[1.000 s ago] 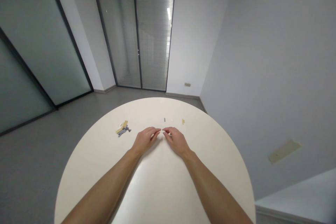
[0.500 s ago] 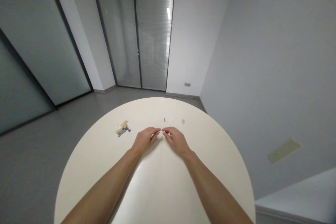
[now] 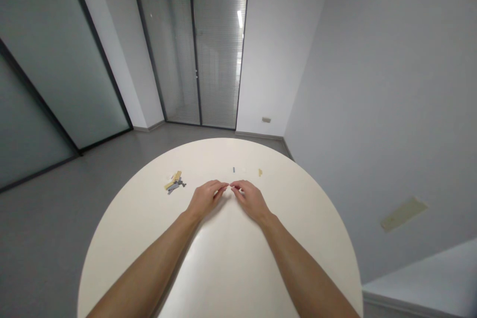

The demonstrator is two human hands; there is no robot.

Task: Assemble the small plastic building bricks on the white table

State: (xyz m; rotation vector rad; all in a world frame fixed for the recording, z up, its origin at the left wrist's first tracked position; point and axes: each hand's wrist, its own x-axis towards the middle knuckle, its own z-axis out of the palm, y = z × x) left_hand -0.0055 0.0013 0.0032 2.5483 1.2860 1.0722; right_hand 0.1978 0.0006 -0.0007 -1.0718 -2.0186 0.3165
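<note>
**Above a round desk, left hand and right hand nearly meet**

Both have fingers bent towards thumbs in a pinch; whether they grip anything is too small to tell. Just beyond the fingertips lie a small grey piece, a white piece and a yellow piece; a mixed pile lies left. The pieces look light, stiff and easily flicked away; opposite edges probably offer the surest hold.
</note>
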